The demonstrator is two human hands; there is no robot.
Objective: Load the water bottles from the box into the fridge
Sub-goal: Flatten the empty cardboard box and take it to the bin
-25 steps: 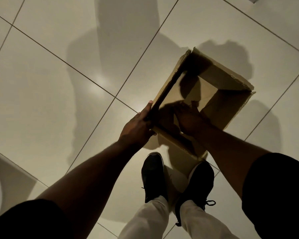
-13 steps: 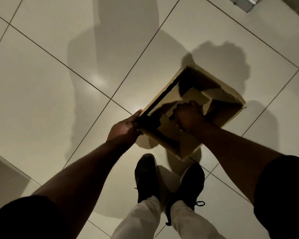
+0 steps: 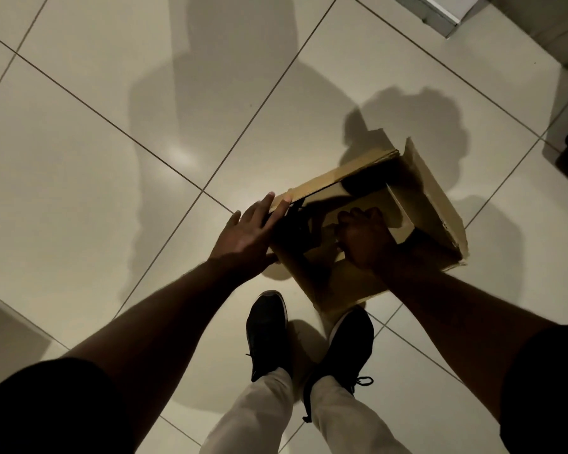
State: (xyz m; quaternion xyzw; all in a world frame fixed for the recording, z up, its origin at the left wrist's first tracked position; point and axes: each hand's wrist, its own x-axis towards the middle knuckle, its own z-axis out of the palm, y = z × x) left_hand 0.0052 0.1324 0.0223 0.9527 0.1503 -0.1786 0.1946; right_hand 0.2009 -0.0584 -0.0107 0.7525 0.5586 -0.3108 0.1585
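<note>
Your left hand [image 3: 246, 234] presses flat-fingered against the open brown box [image 3: 432, 204], centre right. Your right hand [image 3: 366, 239] grips its near wall; the inside lies in shadow.

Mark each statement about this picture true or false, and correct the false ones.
1. The floor under the cardboard box is tiled. True.
2. Water bottles fill the box. False: no bottles show in it.
3. The left hand touches the box's edge with straight fingers. True.
4. The right hand rests on the floor beside the box. False: it reaches into the box.
5. The person wears white shoes. False: the shoes are black.
</note>
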